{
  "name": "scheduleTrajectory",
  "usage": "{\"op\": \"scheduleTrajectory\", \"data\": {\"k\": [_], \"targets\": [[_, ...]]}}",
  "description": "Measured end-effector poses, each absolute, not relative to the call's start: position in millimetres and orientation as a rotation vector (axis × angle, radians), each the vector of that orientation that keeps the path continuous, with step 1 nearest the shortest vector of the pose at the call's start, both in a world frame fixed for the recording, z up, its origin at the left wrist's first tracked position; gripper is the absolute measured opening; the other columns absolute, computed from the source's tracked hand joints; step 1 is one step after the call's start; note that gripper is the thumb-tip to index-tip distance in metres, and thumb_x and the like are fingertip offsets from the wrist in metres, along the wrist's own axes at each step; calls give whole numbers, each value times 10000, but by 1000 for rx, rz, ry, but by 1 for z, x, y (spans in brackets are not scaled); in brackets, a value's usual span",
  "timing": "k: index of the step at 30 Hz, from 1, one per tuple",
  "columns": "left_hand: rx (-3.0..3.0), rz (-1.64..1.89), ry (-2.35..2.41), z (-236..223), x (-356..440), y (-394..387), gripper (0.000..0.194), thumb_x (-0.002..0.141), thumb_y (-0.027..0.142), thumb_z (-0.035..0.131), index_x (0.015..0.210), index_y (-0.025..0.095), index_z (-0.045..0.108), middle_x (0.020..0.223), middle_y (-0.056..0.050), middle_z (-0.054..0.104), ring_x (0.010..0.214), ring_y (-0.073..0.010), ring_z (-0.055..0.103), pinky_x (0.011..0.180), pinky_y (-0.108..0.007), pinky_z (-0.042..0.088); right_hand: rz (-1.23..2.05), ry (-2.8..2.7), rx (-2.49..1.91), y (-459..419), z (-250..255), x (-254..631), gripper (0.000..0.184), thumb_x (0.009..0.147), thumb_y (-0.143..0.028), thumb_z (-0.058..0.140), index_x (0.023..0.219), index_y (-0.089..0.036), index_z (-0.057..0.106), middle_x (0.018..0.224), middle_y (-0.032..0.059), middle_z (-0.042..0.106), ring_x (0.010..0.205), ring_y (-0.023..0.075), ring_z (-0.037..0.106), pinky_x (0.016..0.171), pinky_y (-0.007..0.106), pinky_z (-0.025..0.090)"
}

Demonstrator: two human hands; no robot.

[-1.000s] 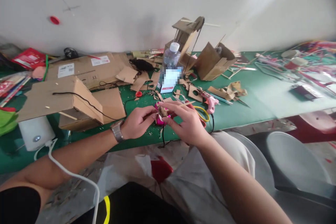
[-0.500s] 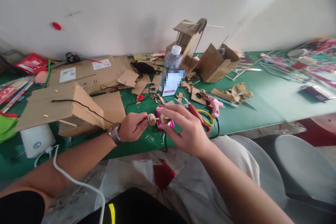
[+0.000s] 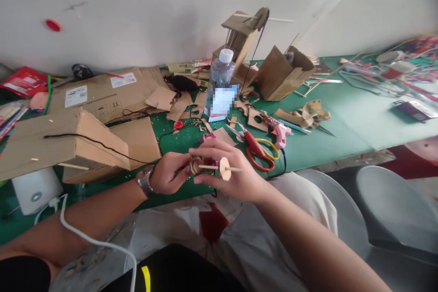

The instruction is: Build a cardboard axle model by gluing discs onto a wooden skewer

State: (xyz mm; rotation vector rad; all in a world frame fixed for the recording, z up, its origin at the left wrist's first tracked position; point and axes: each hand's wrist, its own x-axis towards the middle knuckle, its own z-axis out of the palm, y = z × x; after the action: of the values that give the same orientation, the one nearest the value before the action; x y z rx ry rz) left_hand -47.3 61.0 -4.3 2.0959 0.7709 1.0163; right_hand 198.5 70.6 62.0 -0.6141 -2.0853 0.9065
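My left hand (image 3: 171, 173) pinches the left end of a thin stick (image 3: 209, 167) bearing 2 discs (image 3: 224, 169); its long axis runs rightward across my right hand (image 3: 239, 174), spread around it.

"What lies on the green table (image 3: 359, 121)?"
"Toward the middle, red-handled scissors (image 3: 252, 145), with a pink glue gun (image 3: 281, 136) just to their right."
"And farther back?"
"A clear bottle (image 3: 221, 73), upright, left of an open cardboard box (image 3: 282, 77)."
"Far left?"
"Brown cardboard (image 3: 99, 102) bearing two white labels (image 3: 75, 96)."
"Right?"
"A small dark box (image 3: 415, 110)."
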Motion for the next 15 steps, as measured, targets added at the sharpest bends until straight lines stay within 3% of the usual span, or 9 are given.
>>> {"op": "scheduleTrajectory", "data": {"k": [2,11,15], "targets": [[2138,1002,718,-4,-47,59,368,1133,443,487,869,217,607,716,-26,629,608,-162,537,621,-294,360,936,-2092,-551,69,63,196,379,964,-268,901,1332,-245,812,1215,110,753,1114,247,764,992,420,656],[2194,956,739,-3,-47,58,447,1129,507,436,774,241,489,620,6,520,534,-157,448,572,-301,311,940,-2123,-478,70,69,203,293,974,-228,868,1266,-218,839,1156,111,781,1001,221,798,914,379,680],[2180,856,717,0,-49,61,420,1108,493,481,774,242,507,619,1,536,533,-158,461,564,-299,310,991,-2139,-466,72,71,205,222,986,-236,849,1206,-210,851,1144,108,792,986,214,802,896,358,678]]}}
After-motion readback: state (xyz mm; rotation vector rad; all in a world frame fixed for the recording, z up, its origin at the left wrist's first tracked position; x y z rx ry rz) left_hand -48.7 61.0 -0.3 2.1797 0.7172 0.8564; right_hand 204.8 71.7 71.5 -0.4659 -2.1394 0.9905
